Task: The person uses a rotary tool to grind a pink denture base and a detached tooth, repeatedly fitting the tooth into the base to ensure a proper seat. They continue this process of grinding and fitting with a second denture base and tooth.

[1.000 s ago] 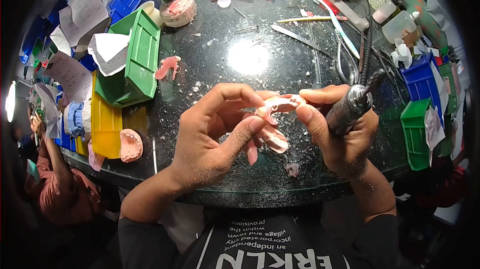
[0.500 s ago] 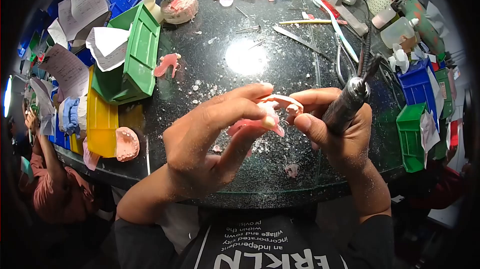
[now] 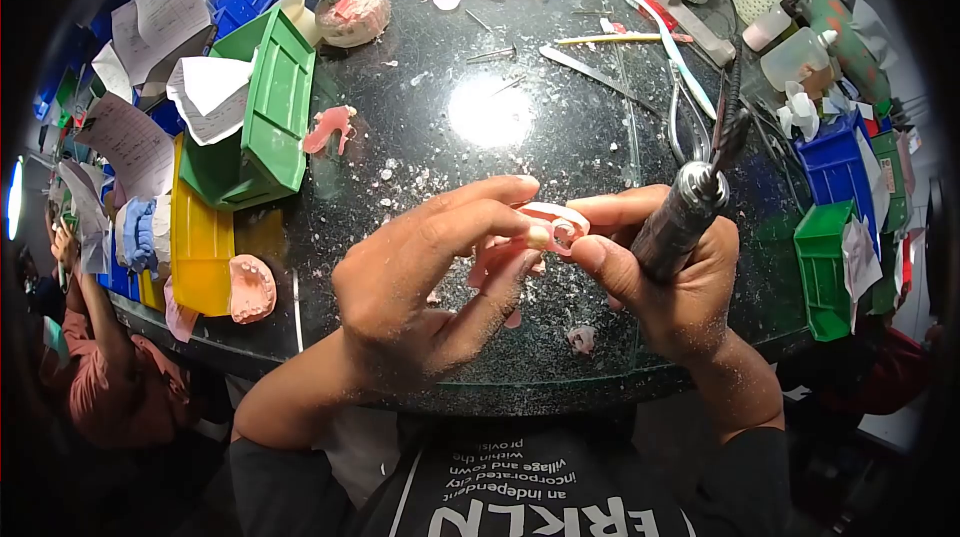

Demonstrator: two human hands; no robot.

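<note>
Over the dusty front of the bench, my left hand pinches a pink denture between thumb and fingers. The far side of its curved rim meets the thumb and index finger of my right hand. That hand also grips a dark rotary handpiece, which stands upright in the palm with its cable end up. My left fingers cover much of the denture. Below the hands lies a small pink fragment among white shavings.
A green bin, a yellow bin and a pink dental cast stand at left. Another pink plate lies by the green bin. Pliers, a toothbrush and a wax knife lie beyond. A co-worker sits at far left.
The denture has turned in my fingers, so its curled inner rim shows more. Both hands have come slightly closer together, and the handpiece has shifted a little left.
</note>
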